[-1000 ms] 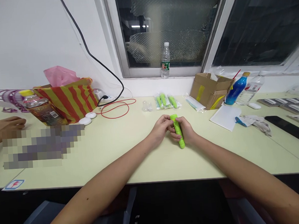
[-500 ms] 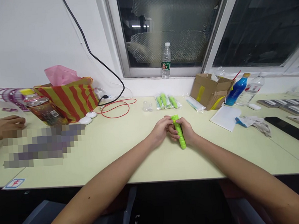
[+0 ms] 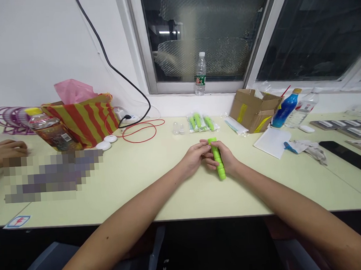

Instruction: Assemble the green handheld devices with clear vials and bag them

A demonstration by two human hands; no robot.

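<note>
A bright green ribbed tube (image 3: 219, 165) is held upright and slightly tilted above the pale table (image 3: 172, 200), its lower end toward me. My right hand (image 3: 227, 156) is wrapped round its right side, thumb near the top. From the left, my left hand (image 3: 197, 156) grips the tube too, fingers bent against its upper part and side. Behind my hands lie several green pieces in clear bags (image 3: 199, 121). Two small clear plastic pieces (image 3: 178, 128) stand to the left of those bags.
Further left are a striped bag (image 3: 88, 120), a tilted drink bottle (image 3: 51, 128), a red cable (image 3: 139, 131) and another person's hand (image 3: 8, 151). To the right are a cardboard box (image 3: 252, 108), a blue bottle (image 3: 286, 110), white paper (image 3: 272, 141), a glove (image 3: 309, 148) and a black phone (image 3: 348, 156).
My left fingers have shifted slightly at the tube's top, and the tube has moved a little. The other person's hand at the far left has moved slightly left.
</note>
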